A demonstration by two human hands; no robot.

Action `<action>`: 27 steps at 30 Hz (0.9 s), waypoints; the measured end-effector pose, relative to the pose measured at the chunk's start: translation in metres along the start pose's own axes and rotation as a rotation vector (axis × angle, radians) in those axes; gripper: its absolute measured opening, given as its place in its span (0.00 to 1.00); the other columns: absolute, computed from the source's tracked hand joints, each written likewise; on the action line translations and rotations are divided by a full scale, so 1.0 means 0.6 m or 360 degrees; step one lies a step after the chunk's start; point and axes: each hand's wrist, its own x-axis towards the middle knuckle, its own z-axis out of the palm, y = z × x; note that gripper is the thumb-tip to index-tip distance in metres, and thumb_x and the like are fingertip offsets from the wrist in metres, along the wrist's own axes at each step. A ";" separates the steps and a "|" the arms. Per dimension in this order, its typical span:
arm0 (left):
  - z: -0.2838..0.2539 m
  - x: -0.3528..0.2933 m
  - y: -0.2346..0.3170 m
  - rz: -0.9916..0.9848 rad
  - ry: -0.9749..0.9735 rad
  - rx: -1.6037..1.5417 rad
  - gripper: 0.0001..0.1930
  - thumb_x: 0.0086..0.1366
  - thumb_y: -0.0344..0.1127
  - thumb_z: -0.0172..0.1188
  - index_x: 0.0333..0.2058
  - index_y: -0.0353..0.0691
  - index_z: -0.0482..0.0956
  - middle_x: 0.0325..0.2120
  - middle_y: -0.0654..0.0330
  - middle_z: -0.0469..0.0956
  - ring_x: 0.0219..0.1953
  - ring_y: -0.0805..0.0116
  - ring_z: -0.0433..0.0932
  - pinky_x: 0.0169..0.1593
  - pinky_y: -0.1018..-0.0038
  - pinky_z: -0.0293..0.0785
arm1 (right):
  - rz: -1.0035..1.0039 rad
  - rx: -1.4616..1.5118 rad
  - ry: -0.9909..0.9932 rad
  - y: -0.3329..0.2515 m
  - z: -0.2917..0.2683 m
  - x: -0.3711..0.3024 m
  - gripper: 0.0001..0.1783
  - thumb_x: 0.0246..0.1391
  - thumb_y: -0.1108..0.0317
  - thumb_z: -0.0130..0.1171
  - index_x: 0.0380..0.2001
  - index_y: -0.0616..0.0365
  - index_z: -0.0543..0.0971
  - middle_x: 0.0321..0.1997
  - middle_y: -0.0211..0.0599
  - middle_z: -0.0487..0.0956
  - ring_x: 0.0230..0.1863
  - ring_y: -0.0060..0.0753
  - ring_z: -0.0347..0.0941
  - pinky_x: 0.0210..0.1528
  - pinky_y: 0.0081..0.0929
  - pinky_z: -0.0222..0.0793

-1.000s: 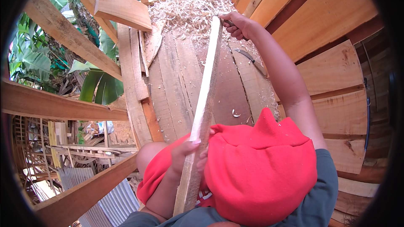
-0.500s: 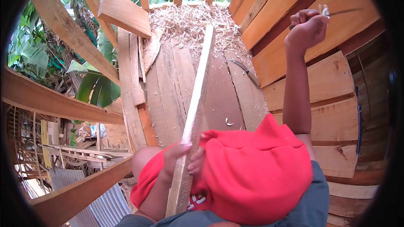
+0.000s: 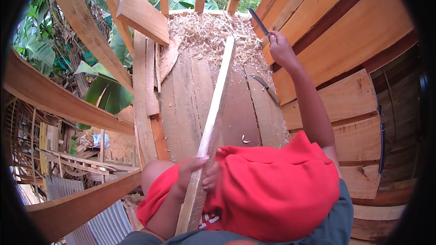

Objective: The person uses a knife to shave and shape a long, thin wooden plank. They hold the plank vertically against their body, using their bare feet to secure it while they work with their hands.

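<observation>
A long wooden stick with a pale, whittled upper face slants across my lap, its lower end near my waist. My left hand is closed around its lower part. Stretched out to the far right, my right hand grips a knife whose dark blade points up and to the left, apart from the stick. A red cloth covers my lap under the stick. A second knife with a curved blade lies on the plank floor to the right of the stick.
Curly wood shavings pile up at the far end of the plank floor. A board wall stands close on the right. At the left are a wooden block, slats and a railing, with plants and lumber beyond.
My right hand has swung left and downward, and the knife blade now points up-left instead of right. The shaving seen at that hand no longer shows there. My left hand keeps its hold.
</observation>
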 end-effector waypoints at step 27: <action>0.026 0.106 -0.036 -0.0006 0.0698 0.1002 0.23 0.66 0.45 0.58 0.54 0.39 0.69 0.20 0.65 0.65 0.19 0.76 0.64 0.21 0.79 0.61 | -0.0215 0.0571 -0.0723 0.093 0.060 -0.324 0.10 0.62 0.65 0.61 0.41 0.59 0.81 0.27 0.43 0.81 0.27 0.36 0.77 0.34 0.34 0.71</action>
